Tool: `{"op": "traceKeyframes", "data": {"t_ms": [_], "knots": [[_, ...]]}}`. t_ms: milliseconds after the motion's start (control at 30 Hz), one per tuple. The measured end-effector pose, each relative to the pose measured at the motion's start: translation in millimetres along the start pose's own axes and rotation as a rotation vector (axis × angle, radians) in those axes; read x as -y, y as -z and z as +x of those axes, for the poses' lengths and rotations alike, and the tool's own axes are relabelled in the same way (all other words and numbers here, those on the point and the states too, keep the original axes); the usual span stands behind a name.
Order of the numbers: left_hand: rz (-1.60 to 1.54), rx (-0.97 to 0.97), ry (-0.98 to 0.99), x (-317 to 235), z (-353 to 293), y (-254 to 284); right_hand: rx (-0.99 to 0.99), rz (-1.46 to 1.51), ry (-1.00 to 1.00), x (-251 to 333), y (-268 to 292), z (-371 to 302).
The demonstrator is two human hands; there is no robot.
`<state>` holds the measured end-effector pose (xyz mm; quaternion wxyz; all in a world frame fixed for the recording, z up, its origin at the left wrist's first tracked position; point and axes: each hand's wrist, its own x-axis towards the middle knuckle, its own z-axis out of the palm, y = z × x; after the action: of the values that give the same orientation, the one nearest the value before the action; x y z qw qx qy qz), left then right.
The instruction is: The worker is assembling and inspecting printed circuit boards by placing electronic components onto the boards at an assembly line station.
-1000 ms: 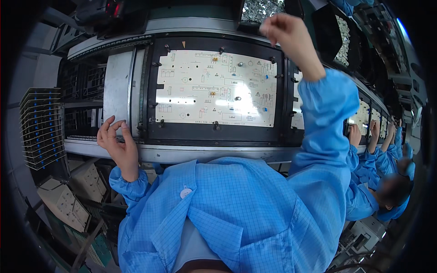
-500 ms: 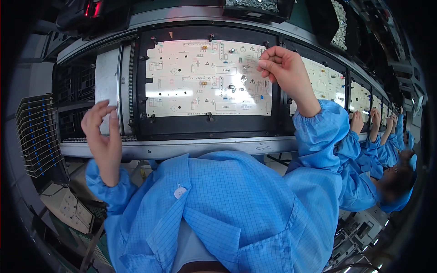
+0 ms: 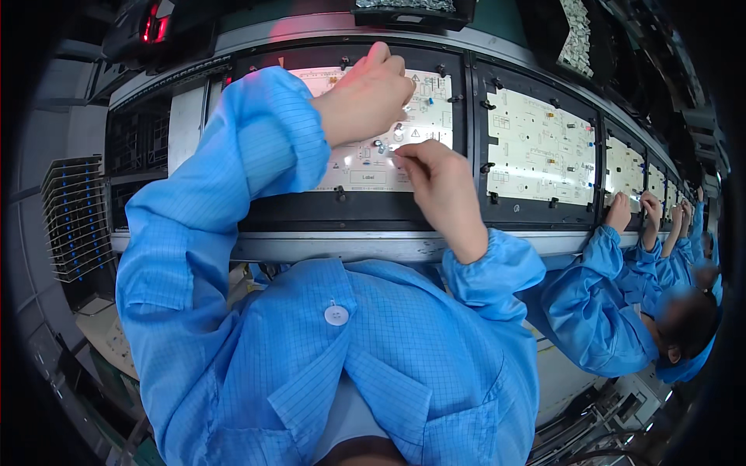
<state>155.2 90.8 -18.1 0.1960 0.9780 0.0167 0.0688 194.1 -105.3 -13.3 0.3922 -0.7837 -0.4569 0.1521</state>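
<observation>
A pale printed circuit board [image 3: 315, 180] lies in the black frame of the fixture before me, with small components standing on it. My left hand [image 3: 369, 93] reaches across its upper part with fingers curled down; the fingertips are mostly hidden behind the hand, so what they hold does not show. Over the lower right of the board, thumb and forefinger of my right hand [image 3: 443, 186] pinch together at a small electronic component [image 3: 387, 150]. Black capacitors [image 3: 378, 144] stand just left of those fingertips. My left sleeve covers the board's left side.
A second populated board [image 3: 536, 147] sits in the neighbouring black frame, and more follow along the line. Co-workers' hands [image 3: 619, 211] work there. A metal rail [image 3: 342, 246] runs along the near edge. Parts bins [image 3: 575, 39] stand beyond; a board rack [image 3: 74, 221] is at left.
My left hand has swung from beside the board up and right onto its upper part. My right hand has come down and left to the lower components. The view has shifted slightly.
</observation>
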Motion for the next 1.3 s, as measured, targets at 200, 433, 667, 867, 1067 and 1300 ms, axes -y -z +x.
{"op": "traceKeyframes", "data": {"t_ms": [200, 433, 667, 867, 1067, 1300], "knots": [[-0.028, 0.104, 0.067, -4.0, 11.9, -1.9, -0.033, 0.140, -0.010, -2.6, -11.4, -13.8], [-0.244, 0.089, 0.149, -0.3, 41.6, 8.0, -0.061, 0.203, 0.138, -1.8, -22.7, -18.1], [-0.383, 0.421, 0.528, -1.1, 80.0, 24.2, -0.126, 0.298, 0.230, 3.0, -24.3, -16.0], [-0.366, 0.533, 0.598, -3.9, 103.7, 13.6, -0.227, 0.312, 0.185, -2.1, -24.7, -18.1], [-0.366, 0.498, 0.633, -3.5, 105.6, 20.2, -0.221, 0.327, 0.201, -0.1, -24.8, -19.9], [-0.334, 0.520, 0.747, -1.1, 110.8, 20.6, -0.207, 0.369, 0.194, 3.3, -25.2, -20.2]]}}
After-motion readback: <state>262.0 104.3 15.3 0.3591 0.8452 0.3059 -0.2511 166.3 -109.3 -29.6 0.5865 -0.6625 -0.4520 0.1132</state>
